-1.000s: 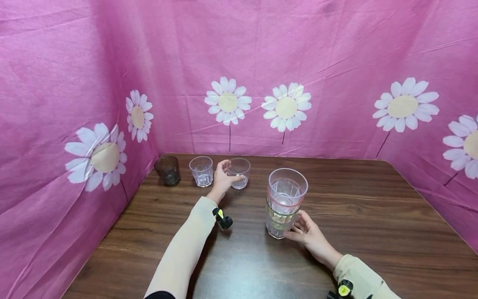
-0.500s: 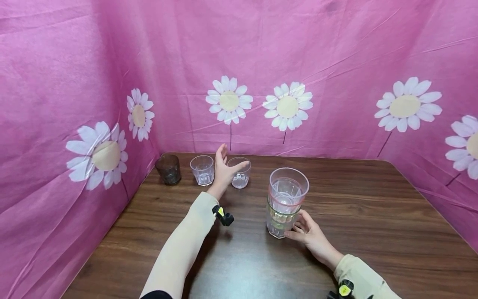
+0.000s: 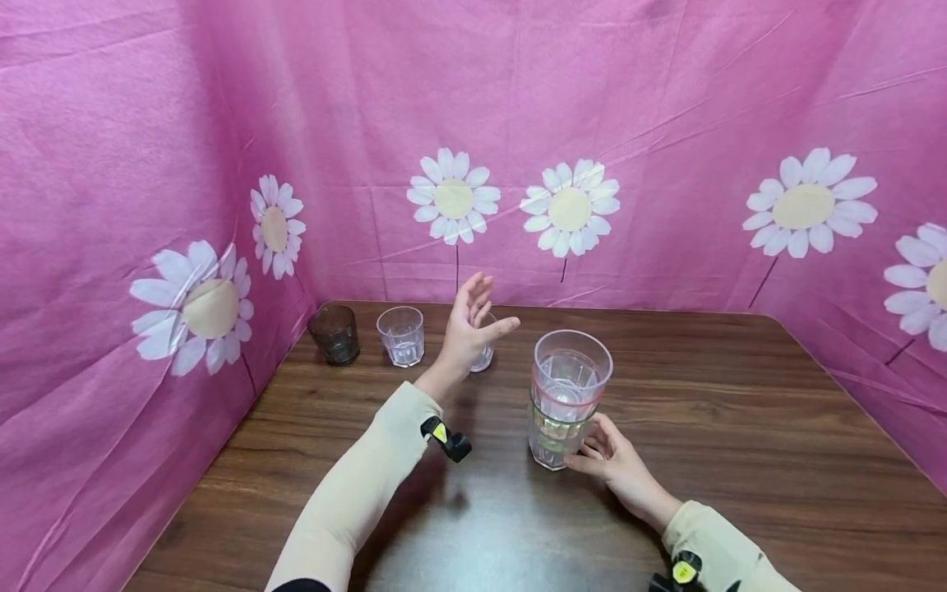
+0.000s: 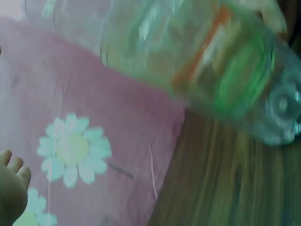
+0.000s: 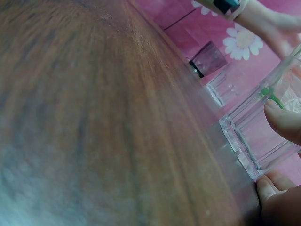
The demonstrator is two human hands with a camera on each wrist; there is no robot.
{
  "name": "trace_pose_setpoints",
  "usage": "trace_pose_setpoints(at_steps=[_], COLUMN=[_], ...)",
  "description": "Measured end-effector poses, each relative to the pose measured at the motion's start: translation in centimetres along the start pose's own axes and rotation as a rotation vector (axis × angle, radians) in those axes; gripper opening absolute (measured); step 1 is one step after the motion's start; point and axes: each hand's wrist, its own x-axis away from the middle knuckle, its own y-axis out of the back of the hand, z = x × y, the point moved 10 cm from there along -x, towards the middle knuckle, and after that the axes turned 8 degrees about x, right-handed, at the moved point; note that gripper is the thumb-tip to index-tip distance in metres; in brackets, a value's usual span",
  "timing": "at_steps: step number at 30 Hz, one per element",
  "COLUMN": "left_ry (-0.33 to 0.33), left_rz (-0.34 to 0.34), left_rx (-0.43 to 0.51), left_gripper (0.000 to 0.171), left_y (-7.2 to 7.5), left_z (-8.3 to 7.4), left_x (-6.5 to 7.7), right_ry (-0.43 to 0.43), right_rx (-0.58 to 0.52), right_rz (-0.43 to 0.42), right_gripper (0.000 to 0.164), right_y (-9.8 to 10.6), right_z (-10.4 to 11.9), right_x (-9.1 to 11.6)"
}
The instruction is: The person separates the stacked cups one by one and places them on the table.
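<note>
A stack of nested clear tumblers (image 3: 566, 386), with red and green rims partway up, stands upright on the table. My right hand (image 3: 621, 473) holds its lower part from the right, thumb in front. In the right wrist view the thumb (image 5: 282, 120) lies along the bottom tumbler's (image 5: 256, 134) wall. My left hand (image 3: 466, 333) is raised with fingers spread and nothing in it. It partly hides a clear glass (image 3: 484, 359) standing behind it. The left wrist view shows the stack blurred, with the left fingertips (image 4: 15, 165) at its left edge.
To the left at the back of the wooden table (image 3: 740, 436) stand another clear glass (image 3: 401, 339) and a dark smoky one (image 3: 334, 335). A pink cloth (image 3: 651, 99) with printed daisies hangs along the table's back and sides.
My left hand has let go of the third glass, lifted and moved right. That glass stays on the table. The right hand and the stack have not moved.
</note>
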Motion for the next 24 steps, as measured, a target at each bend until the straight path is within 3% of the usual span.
trace_pose_setpoints(at_steps=[5, 9, 12, 17, 24], left_ry=[0.016, 0.02, 0.016, 0.024, 0.057], left_rz=[0.185, 0.343, 0.421, 0.462, 0.443], left_rx=[0.11, 0.091, 0.068, 0.006, -0.069], left_gripper=[0.1, 0.093, 0.086, 0.091, 0.084], left_y=[-3.3, -5.8, -7.3, -8.4, -8.4], left_z=[-1.3, -2.2, -2.7, -2.7, -2.2], left_x=[1.3, 2.9, 3.8, 4.6, 4.8], right_ry=[-0.003, -0.002, -0.003, -0.005, -0.026], right_rx=[0.006, 0.007, 0.013, 0.019, 0.025], right_rz=[-0.003, 0.001, 0.002, -0.001, -0.011], right_gripper=[0.057, 0.058, 0.058, 0.057, 0.058], right_y=[0.0, 0.0, 0.1, 0.1, 0.1], right_z=[0.0, 0.0, 0.0, 0.0, -0.2], right_x=[0.0, 0.0, 0.0, 0.0, 0.0])
